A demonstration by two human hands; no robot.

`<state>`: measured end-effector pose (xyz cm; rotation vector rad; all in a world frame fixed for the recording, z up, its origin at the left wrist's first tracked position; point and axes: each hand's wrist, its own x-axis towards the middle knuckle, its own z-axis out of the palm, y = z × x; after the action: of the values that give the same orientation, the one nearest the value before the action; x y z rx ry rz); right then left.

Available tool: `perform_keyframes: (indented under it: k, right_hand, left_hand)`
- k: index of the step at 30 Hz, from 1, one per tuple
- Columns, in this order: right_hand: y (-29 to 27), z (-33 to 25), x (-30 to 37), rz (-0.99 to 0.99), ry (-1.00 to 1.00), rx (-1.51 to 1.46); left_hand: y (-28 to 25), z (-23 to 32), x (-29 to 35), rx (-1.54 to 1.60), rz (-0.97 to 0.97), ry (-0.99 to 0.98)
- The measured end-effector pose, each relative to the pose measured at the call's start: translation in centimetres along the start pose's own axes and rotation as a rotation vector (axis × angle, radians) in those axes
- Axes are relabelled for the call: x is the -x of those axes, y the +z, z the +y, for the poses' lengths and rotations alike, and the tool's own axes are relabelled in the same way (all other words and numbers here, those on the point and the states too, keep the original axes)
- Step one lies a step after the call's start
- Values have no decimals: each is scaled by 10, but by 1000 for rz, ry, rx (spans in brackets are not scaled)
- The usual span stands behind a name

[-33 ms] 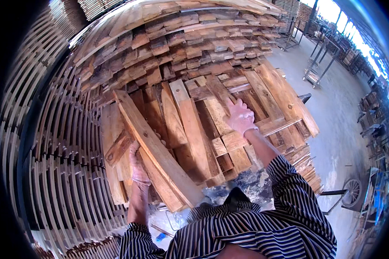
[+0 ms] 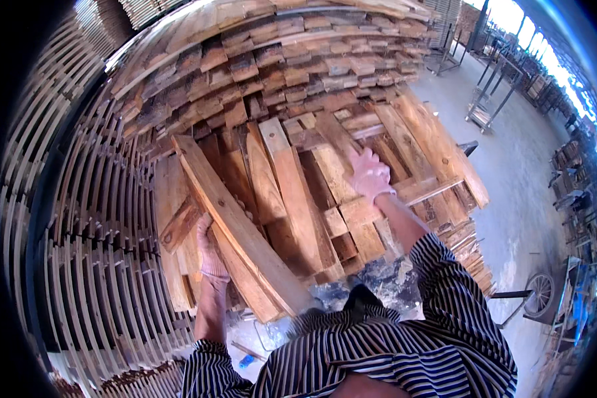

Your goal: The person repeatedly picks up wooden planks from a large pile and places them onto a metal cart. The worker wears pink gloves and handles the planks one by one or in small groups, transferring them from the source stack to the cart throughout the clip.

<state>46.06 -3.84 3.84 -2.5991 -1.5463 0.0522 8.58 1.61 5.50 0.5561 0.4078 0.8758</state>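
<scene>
My left hand (image 2: 211,253), in a pale knit glove, is closed around a long, light-brown wooden plank (image 2: 229,215) that slants toward my body. Its fingertips show past the plank's far side. A short knotted board (image 2: 181,227) lies beside that hand. Farther right, my right hand (image 2: 369,176), gloved too, has its fingers bent over the near end of a brown board (image 2: 335,134). The thumb's grip underneath is partly hidden. Between the hands, several loose planks (image 2: 292,199) lie side by side, one with a whitish end.
A tall stack of rough boards (image 2: 272,69) rises behind the loose planks. Rows of slatted timber (image 2: 103,265) line the left side. On the right are a concrete floor (image 2: 511,192), a metal rack (image 2: 487,99) and a spoked wheel (image 2: 540,295).
</scene>
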Motion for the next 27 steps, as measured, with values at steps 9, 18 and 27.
perform_keyframes:
  k: [9,18,27]
  right_hand:
    - [52,-82,4,-223,-329,-388]
    - [-50,-93,44,-253,-447,-780]
    - [-33,-47,66,-335,-347,-1155]
  left_hand:
    - [19,-7,-8,-69,35,37]
    - [29,-22,-10,-48,262,77]
    - [88,-65,-47,-216,313,81]
